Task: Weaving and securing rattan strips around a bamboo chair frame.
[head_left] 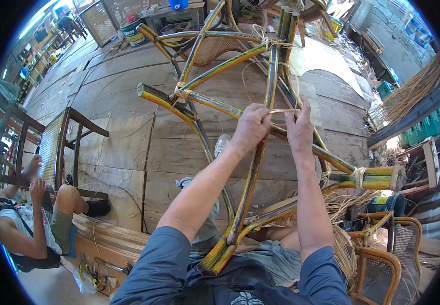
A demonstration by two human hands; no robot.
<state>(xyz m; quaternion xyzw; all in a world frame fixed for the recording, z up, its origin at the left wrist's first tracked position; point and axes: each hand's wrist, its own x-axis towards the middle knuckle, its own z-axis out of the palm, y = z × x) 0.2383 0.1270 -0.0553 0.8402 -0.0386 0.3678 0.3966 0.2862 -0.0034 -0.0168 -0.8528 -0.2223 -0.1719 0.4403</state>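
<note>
A star-shaped frame of yellow, green and black bamboo poles (252, 178) leans up from my lap, its near end between my legs. A thin pale rattan strip (282, 110) runs taut between my hands at a crossing of two poles. My left hand (252, 127) is closed in a fist on the strip, against the pole. To its right, my right hand (300, 129) pinches the strip, thumb and forefinger up. Similar strips bind the frame at the left joint (181, 91), the top joint (273, 43) and the right end (359, 177).
At the left a co-worker (26, 229) sits beside a wooden chair with a woven panel (53, 145). Hand tools (94, 274) lie at the lower left. Cane-backed chairs (380, 269) stand lower right, and a bundle of strips (418, 89) hangs over a beam. A bucket (134, 34) stands far left.
</note>
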